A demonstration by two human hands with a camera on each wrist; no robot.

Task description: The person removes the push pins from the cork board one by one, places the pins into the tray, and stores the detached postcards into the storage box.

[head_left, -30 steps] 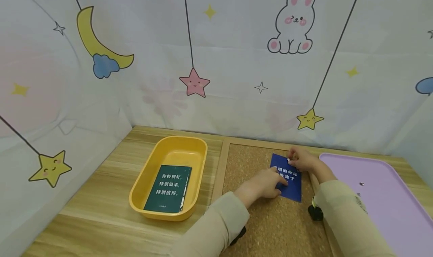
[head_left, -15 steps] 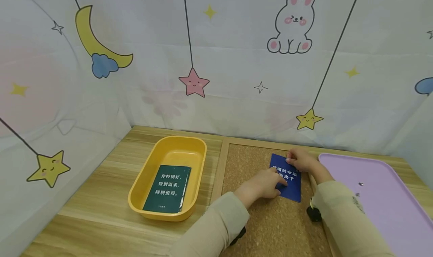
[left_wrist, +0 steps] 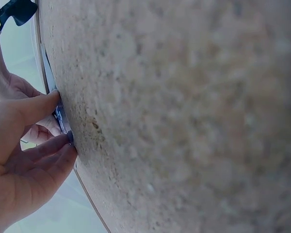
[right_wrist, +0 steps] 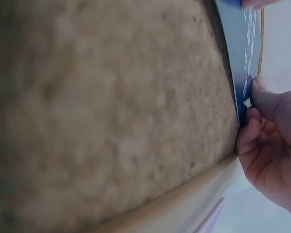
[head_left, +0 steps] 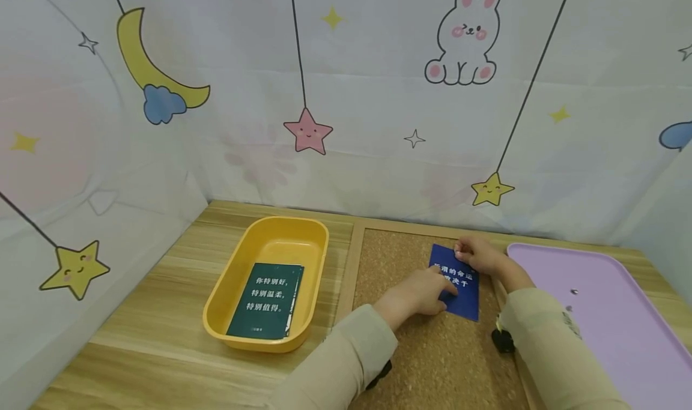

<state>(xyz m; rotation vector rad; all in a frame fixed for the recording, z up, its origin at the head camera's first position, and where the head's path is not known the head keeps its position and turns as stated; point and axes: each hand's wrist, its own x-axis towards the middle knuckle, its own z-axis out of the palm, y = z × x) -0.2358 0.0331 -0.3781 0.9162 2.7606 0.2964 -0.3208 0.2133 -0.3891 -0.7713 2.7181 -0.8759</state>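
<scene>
A blue card [head_left: 462, 305] with white writing lies on the framed cork board [head_left: 432, 362]. My left hand [head_left: 418, 293] rests on the card's left side, and its spread thumb and fingers [left_wrist: 58, 150] press the surface in the left wrist view. At the card's top edge, my right hand [head_left: 481, 256] has its thumb and curled fingers close together, pinching a small thumbtack that the fingers mostly hide. In the right wrist view a small pale bit of the thumbtack [right_wrist: 247, 103] shows between thumb and fingertip, against the blue card [right_wrist: 240, 53].
A yellow tray [head_left: 216, 302] with a stack of dark green cards [head_left: 266, 302] stands left of the board. To the right lies a purple tray [head_left: 611, 326], with small metal tacks [head_left: 574, 291] on it. A patterned cloth hangs behind the table.
A second ago the thumbtack showed at the right fingertips; now the thumb covers it in the head view. Both hands have stayed at the card, and the view has shifted slightly.
</scene>
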